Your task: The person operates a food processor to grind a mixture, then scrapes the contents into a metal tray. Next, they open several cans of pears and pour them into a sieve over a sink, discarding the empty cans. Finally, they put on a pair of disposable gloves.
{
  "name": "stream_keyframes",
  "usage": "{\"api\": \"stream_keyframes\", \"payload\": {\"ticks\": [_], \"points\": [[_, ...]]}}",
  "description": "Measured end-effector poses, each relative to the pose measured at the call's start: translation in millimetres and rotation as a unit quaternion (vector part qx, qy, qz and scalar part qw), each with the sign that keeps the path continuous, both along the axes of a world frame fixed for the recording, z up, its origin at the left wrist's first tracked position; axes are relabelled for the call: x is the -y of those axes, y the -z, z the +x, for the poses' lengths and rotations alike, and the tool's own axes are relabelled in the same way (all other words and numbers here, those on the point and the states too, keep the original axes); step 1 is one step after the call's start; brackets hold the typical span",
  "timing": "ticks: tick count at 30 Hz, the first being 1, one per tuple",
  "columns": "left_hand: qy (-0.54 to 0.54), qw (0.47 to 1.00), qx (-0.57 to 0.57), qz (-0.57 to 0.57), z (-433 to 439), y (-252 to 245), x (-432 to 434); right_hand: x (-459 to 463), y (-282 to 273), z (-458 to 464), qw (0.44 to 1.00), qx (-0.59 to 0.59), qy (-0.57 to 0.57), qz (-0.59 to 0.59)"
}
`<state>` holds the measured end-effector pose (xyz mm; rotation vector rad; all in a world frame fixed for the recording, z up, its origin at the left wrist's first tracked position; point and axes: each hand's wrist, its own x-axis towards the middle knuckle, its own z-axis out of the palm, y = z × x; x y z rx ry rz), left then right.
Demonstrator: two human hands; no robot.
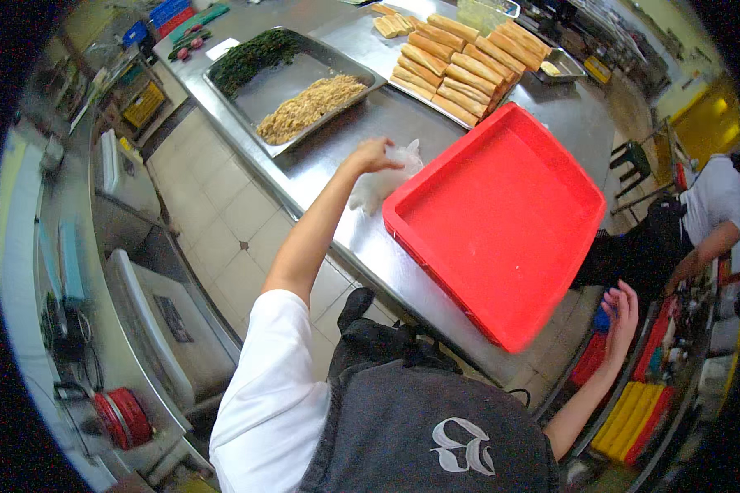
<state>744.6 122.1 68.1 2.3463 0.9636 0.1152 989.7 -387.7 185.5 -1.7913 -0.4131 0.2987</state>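
Observation:
My left hand (375,156) reaches over the steel table, fingers apart, at a crumpled translucent plastic bag or glove (379,182); whether it grips it is not plain. Beside it lies an empty red plastic tray (499,228), its near corner past the table edge. My right hand (621,311) is raised in the air to the right of the tray, fingers apart, with nothing in it. Beyond the red tray, baked pastry rolls (468,71) are stacked on a metal tray. Left of them, a deep steel pan (283,86) holds chopped greens (253,58) and a shredded tan filling (308,106).
A co-worker in a white top (712,197) is at the right, near shelves with yellow and red trays (632,419). A small steel pan (558,66) and a clear container (484,15) stand past the rolls. Radishes (191,43) lie at the table's far left corner.

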Motion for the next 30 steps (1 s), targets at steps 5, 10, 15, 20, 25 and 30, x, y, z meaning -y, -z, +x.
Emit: {"api": "stream_keyframes", "payload": {"ticks": [5, 10, 15, 20, 25, 30], "points": [[0.154, 0.986, -0.059, -0.030, 5, -29, -27, -73, -12, -56, 0.997, -0.032, -0.069, -0.024], [0.214, 0.954, 0.115, -0.174, -14, -108, -28, -146, -5, -105, 0.989, -0.090, -0.116, -0.004], [0.333, 0.897, 0.282, -0.063, 10, -146, 29, -244, -22, -149, 0.908, -0.260, -0.223, 0.239], [0.340, 0.856, 0.364, -0.135, 24, -133, 82, -248, -25, -146, 0.939, -0.211, -0.135, 0.234], [0.288, 0.862, 0.282, -0.309, 27, -122, 124, -227, -12, -141, 0.987, -0.015, -0.043, 0.154], [0.193, 0.739, 0.347, -0.544, 45, -108, 147, -224, -2, -139, 0.994, 0.060, -0.021, 0.093]]}}
